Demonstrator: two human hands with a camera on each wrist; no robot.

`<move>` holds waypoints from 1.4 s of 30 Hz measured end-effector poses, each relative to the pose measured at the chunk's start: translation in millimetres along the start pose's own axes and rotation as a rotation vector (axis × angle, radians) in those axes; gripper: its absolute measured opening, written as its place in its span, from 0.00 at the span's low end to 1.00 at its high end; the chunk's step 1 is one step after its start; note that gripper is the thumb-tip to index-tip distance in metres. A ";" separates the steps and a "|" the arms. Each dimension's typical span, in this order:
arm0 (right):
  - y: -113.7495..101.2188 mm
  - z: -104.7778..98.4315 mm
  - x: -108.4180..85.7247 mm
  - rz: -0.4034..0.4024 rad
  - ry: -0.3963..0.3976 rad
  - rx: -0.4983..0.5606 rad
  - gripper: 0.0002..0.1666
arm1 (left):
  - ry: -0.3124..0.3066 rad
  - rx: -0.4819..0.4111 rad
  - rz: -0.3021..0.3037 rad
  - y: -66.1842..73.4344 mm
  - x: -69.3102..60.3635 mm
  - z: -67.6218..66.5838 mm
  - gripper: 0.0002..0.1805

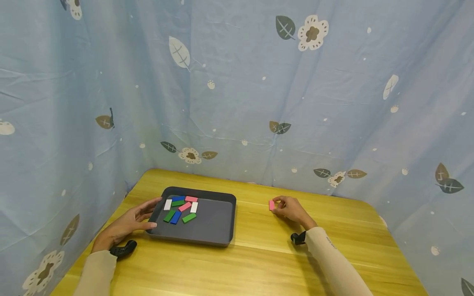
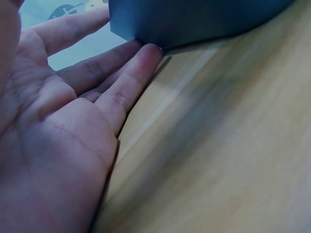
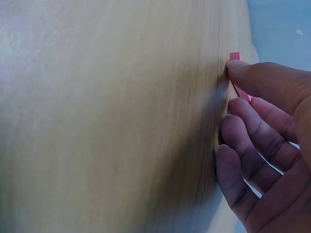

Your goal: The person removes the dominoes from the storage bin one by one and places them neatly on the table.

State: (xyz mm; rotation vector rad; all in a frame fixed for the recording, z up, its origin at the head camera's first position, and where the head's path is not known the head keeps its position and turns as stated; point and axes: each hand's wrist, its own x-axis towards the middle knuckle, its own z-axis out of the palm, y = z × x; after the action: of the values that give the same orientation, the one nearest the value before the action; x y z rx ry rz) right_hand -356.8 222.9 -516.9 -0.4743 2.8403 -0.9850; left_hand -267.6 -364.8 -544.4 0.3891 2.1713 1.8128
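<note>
My right hand [image 1: 291, 209] pinches a pink block [image 1: 272, 205] between thumb and fingers at the table surface, right of the tray. The right wrist view shows the same pink block [image 3: 234, 56] partly covered by the thumb, with the other fingers bent near the wood. At the left end of a dark grey tray [image 1: 216, 220], my left hand [image 1: 127, 222] touches the side with fairly straight, spread fingers. Fingertips of the left hand [image 2: 73, 111] meet the tray's outer wall [image 2: 194, 22] in the left wrist view. Inside the tray's left half lie several green, blue, white and pink blocks [image 1: 189, 218].
A yellow wood-grain table [image 1: 255, 263] carries the tray. Blue curtains [image 1: 237, 102] with leaf and flower prints hang behind it and along both sides. Each wrist wears a black device, one by the left hand [image 1: 124, 249] and one by the right [image 1: 298, 238].
</note>
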 end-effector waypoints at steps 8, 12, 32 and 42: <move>-3.3 -1.3 -3.2 0.010 0.002 0.033 0.27 | -0.011 -0.014 0.010 -1.6 -1.2 0.0 0.48; -8.7 -2.6 -2.5 0.013 0.049 0.073 0.26 | -0.010 -0.013 0.007 -1.5 -0.5 -0.8 0.48; -78.7 8.2 9.5 -0.086 0.048 0.065 0.22 | -0.043 -0.011 0.024 -1.5 -2.5 -2.6 0.47; -130.4 32.9 23.6 -0.261 0.029 -0.001 0.23 | -0.043 -0.011 0.019 -0.4 -2.1 -1.5 0.48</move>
State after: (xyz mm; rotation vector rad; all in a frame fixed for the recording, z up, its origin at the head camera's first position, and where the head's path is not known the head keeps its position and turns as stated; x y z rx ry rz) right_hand -339.1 99.2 -462.0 -0.8551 2.8552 -1.0373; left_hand -266.3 -367.0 -544.5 0.4438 2.1355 1.8089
